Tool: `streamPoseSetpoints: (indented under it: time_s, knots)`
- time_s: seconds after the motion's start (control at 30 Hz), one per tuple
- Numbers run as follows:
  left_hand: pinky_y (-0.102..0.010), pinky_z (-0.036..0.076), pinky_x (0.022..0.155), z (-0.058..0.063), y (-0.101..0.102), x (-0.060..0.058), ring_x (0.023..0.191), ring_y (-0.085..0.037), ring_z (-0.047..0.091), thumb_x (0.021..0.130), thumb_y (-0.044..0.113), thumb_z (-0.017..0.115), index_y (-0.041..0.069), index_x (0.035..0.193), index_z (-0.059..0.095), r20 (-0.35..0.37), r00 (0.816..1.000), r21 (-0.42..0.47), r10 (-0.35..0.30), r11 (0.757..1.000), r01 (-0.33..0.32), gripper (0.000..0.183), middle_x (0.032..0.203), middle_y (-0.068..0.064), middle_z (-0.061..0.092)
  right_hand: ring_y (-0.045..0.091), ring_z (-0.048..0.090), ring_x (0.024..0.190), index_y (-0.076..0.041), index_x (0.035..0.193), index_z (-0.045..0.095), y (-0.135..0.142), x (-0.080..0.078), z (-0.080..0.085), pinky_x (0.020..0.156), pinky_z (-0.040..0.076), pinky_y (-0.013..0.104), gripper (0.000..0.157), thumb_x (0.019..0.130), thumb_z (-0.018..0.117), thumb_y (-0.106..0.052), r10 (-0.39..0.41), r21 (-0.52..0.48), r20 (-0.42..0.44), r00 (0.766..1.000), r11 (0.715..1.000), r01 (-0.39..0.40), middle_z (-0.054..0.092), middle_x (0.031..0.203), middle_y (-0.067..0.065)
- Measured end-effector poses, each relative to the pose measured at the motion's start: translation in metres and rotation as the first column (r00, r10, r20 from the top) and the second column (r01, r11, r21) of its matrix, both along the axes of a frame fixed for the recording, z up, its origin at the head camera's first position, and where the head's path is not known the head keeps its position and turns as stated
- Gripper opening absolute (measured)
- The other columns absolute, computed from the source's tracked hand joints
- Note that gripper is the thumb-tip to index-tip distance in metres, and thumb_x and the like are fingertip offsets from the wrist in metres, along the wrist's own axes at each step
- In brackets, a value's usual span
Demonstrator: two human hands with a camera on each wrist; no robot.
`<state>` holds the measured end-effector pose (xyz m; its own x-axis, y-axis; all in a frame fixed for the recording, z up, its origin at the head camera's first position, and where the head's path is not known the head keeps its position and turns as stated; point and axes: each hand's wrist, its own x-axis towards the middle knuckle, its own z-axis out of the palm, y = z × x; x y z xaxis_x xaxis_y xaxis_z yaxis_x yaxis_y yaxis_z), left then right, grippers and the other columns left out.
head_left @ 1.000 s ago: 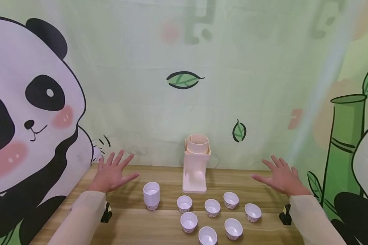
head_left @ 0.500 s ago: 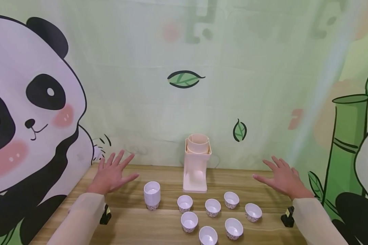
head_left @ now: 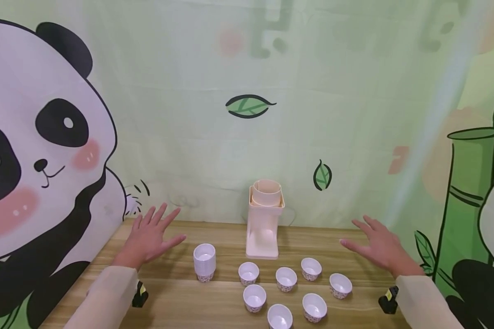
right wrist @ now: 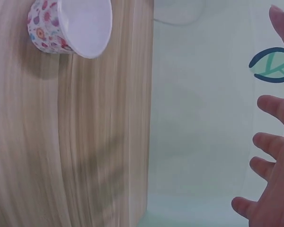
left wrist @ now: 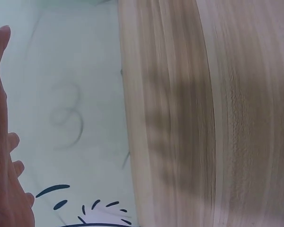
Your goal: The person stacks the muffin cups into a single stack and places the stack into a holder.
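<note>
My left hand [head_left: 148,237] hovers above the left side of the table with its fingers spread, holding nothing. Its nearest object is a stack of white paper cups [head_left: 204,261] with a patterned base. On the right, my right hand [head_left: 379,246] is also raised, fingers apart and nothing in it. A single patterned paper cup [head_left: 340,286] is the closest thing to it; a cup [right wrist: 71,26] shows in the right wrist view too. Several more loose cups, one of them a front cup [head_left: 279,316], stand upright around the middle. Between the hands at the back is a pink cup dispenser [head_left: 263,228].
The wooden table [head_left: 169,301] ends at a green cloth backdrop [head_left: 181,137] printed with a panda, leaves and bamboo. A pink cylinder [head_left: 266,193] sits in the top of the dispenser. Each wrist wears a small black device, such as the left device [head_left: 140,294].
Both hands have shifted slightly down and toward the person, the right a little more. The view has moved a touch. The cups and the dispenser stay in place.
</note>
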<state>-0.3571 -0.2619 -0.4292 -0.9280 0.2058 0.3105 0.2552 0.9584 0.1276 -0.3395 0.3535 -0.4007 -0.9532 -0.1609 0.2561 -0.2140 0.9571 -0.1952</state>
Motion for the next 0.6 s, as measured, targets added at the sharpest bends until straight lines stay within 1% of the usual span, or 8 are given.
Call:
streamPoseSetpoints:
  time_s: [0.23,0.4,0.5,0.6]
  knots:
    - [-0.075,0.009,0.119,-0.004,0.000,0.004,0.154,-0.052,0.014,0.093,0.077,0.047,0.029,0.163,0.026,-0.014,1.000,0.019,-0.015,1.000,0.015,0.087,0.170,-0.020,0.018,0.056,0.032,0.144,-0.006,0.151,0.047,-0.002,0.004,-0.004,0.109,0.029,0.077,0.088,0.092,0.058,-0.070,0.031,-0.012,-0.033,0.999,0.999,-0.031,0.032,0.160,0.032]
    - [-0.073,0.010,0.120,-0.009,0.002,0.006,0.155,-0.050,0.013,0.095,0.075,0.046,0.026,0.163,0.026,-0.026,0.999,0.023,-0.039,0.999,0.040,0.086,0.171,-0.018,0.016,0.055,0.035,0.143,-0.007,0.149,0.050,-0.005,0.010,-0.005,0.109,0.029,0.077,0.083,0.092,0.062,-0.065,0.064,-0.034,-0.059,0.996,0.997,-0.066,0.036,0.160,0.029]
    - [-0.072,0.011,0.121,-0.011,0.005,0.008,0.155,-0.049,0.014,0.096,0.073,0.047,0.025,0.163,0.026,-0.037,0.998,0.017,-0.058,0.998,0.059,0.085,0.171,-0.018,0.017,0.054,0.034,0.143,-0.007,0.150,0.049,-0.008,0.013,-0.007,0.109,0.029,0.077,0.081,0.092,0.064,-0.062,0.086,-0.086,-0.062,0.994,0.992,-0.091,0.036,0.160,0.028]
    - [-0.072,0.014,0.120,-0.012,0.009,0.010,0.155,-0.048,0.015,0.096,0.070,0.051,0.024,0.163,0.028,-0.062,0.995,0.021,-0.079,0.997,0.080,0.085,0.170,-0.017,0.019,0.055,0.033,0.143,-0.006,0.150,0.049,-0.010,0.017,-0.010,0.109,0.028,0.077,0.079,0.093,0.068,-0.057,0.110,-0.142,-0.065,0.992,0.983,-0.118,0.035,0.160,0.030]
